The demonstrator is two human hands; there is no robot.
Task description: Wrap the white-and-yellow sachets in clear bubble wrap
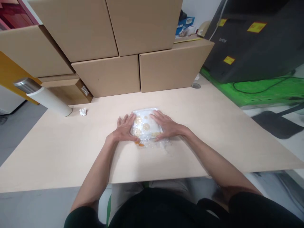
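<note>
A white package with round tan spots (145, 124), in clear shiny plastic wrap, lies flat near the middle of the table. Loose clear plastic (154, 144) sticks out on its near side, with a small orange piece (139, 144) at the near left corner. My left hand (125, 129) rests on the package's left edge with its fingers spread. On the right edge lies my right hand (165, 124), its fingers apart too. The package sits between both hands.
Stacked cardboard boxes (106, 76) line the table's back edge. A white bottle with a metal lid (49, 99) and a crumpled tissue (83, 111) stand at the left. Beyond the table's right edge (237, 107) are a large dark case (251, 47) and a green surface (266, 91).
</note>
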